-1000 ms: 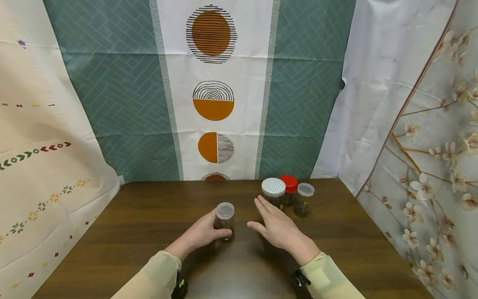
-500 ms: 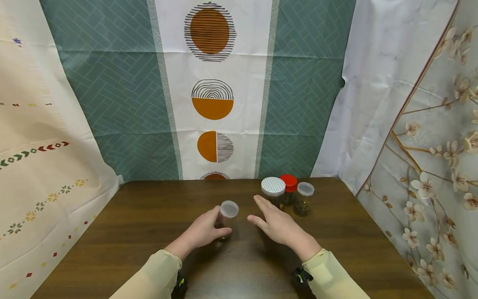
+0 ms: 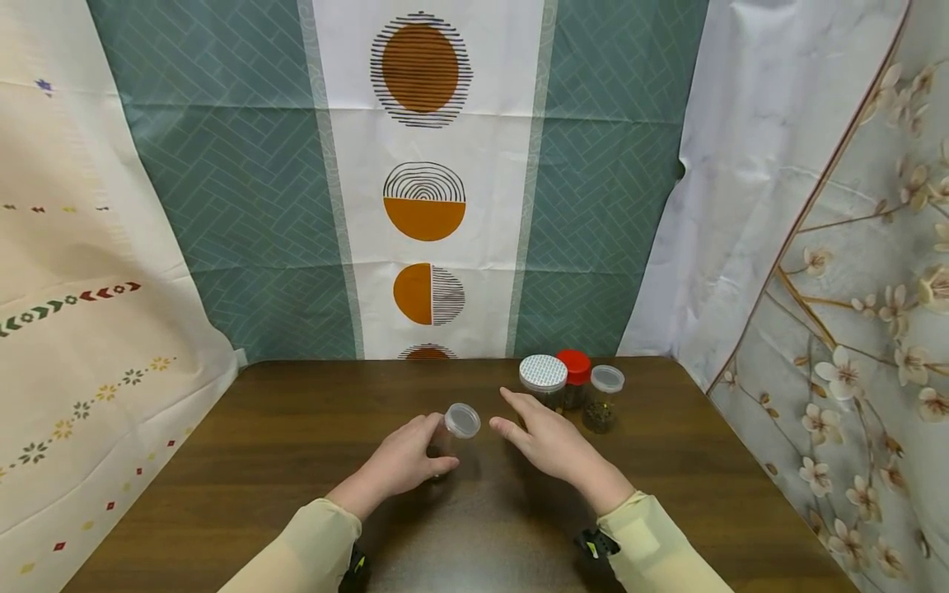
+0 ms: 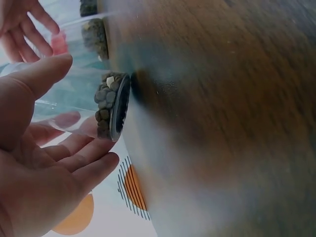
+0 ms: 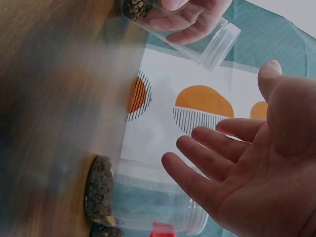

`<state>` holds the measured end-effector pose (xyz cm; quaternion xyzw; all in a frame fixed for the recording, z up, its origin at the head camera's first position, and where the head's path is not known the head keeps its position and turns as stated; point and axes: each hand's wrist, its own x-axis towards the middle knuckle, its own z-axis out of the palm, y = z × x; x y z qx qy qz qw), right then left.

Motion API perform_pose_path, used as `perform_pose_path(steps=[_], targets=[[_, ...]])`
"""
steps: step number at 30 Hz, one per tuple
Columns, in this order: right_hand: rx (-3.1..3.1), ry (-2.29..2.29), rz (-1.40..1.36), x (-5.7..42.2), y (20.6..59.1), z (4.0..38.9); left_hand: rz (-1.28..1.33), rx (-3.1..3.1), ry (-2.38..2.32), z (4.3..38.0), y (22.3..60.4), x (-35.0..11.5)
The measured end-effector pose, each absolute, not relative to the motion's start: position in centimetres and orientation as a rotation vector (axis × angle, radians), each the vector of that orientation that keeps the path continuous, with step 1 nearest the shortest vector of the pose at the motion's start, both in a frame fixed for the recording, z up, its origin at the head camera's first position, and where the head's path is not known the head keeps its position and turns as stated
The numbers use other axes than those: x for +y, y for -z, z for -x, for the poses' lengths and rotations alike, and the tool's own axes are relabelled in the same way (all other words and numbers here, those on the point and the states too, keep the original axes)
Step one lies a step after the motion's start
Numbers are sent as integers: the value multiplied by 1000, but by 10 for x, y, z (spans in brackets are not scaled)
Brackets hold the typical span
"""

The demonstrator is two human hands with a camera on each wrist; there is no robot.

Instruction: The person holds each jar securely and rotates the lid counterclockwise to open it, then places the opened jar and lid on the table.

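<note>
My left hand (image 3: pixel 400 457) grips a clear plastic jar (image 4: pixel 64 98) round its side, thumb on one side and fingers on the other. Small brown pebble-like bits (image 4: pixel 107 101) lie at the bottom of it. The jar leans to the right, its translucent lid (image 3: pixel 463 420) on, its base close over the table. Held out to the right, my right hand (image 3: pixel 552 441) has straight, spread fingers and nothing in them. In the right wrist view its fingers overlap a wider clear jar (image 5: pixel 143 192) with similar dark bits in the bottom.
Behind my right hand the wide jar with a white patterned lid (image 3: pixel 543 372), a red-lidded jar (image 3: pixel 574 366) and a small clear-lidded jar (image 3: pixel 599 408) stand grouped on the brown wooden table (image 3: pixel 296 420). Patterned cloths (image 3: pixel 252 206) hang at the back and sides.
The jar in my left hand has gone from upright to leaning, its lid shifting right and slightly down toward my right hand. My right hand has barely moved.
</note>
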<state>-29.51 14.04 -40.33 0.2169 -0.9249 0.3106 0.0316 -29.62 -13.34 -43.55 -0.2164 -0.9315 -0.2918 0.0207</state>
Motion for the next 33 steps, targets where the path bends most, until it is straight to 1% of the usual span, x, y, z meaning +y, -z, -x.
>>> perform_pose_path(steps=[9, 16, 33], targets=[[-2803, -981, -687, 131, 402, 297, 651, -2880, 761, 289, 435, -132], [-2767, -993, -722, 126, 400, 298, 726, -2819, 651, 284, 435, -128], [-2767, -911, -765, 114, 398, 300, 779, -2761, 522, 283, 432, -122]])
